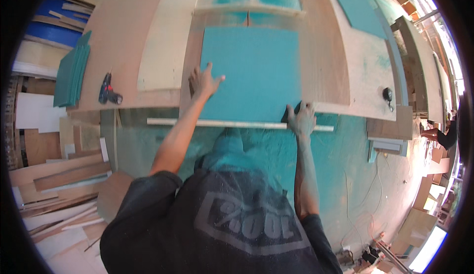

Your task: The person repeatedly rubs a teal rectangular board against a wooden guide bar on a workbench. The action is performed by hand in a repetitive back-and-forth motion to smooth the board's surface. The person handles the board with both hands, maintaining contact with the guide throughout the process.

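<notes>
A teal-painted rectangular board lies flat on the worktable in front of me. My left hand rests at its left edge, thumb and fingers spread, holding nothing. At the board's near right corner, my right hand is closed around a small dark block, mostly hidden by the fingers. The block touches the board's edge area. A narrow pale wood strip runs crosswise along the near side of the board, just beneath my right hand.
Left on the table lie a cordless drill and a stack of teal panels. Another teal panel sits far right, a small black tool near the right corner. Wood offcuts pile at left; cables cross the floor.
</notes>
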Motion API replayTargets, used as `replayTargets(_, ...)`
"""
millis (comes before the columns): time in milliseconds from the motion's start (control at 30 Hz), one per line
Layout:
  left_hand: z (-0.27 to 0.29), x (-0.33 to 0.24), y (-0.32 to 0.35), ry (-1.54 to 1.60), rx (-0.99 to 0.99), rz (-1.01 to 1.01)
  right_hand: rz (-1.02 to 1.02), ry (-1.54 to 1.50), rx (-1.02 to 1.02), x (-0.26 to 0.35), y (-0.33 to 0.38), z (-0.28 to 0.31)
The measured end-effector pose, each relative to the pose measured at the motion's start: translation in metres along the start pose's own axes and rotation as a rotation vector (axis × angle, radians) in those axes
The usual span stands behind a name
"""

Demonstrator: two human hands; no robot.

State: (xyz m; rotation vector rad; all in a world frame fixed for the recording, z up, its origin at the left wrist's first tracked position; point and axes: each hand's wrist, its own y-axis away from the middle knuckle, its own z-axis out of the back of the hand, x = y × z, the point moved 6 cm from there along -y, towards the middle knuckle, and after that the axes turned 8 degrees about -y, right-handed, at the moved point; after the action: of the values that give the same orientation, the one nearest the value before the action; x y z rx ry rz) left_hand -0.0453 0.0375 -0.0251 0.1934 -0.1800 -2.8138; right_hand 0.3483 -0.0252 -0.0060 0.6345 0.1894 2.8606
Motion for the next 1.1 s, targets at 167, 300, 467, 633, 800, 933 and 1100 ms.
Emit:
replayTargets(167,0.006,-0.009,-0.008,-0.053,0.063,0.015,0.008,-0.036,-0.128,0.002,0.000,0.001)
replayTargets(300,0.005,-0.008,-0.006,-0.032,0.066,0.007,-0.039,-0.030,-0.124,0.008,0.002,0.006)
replayTargets(467,0.002,-0.006,-0.002,-0.036,0.028,-0.010,-0.070,-0.043,-0.138,0.007,0.001,0.007)
replayTargets(633,0.002,-0.009,0.006,-0.036,0.051,-0.002,-0.099,-0.026,-0.119,0.003,-0.001,0.006)
replayTargets(800,0.004,-0.008,0.012,-0.024,0.048,-0.019,-0.140,-0.003,-0.083,0.003,-0.001,0.006)
replayTargets(933,0.007,-0.005,0.015,0.002,0.079,0.023,-0.108,-0.009,-0.111,0.009,-0.001,0.006)
replayTargets(1100,0.008,-0.007,0.006,-0.018,0.033,-0.048,-0.057,-0.026,-0.193,0.008,-0.001,0.007)
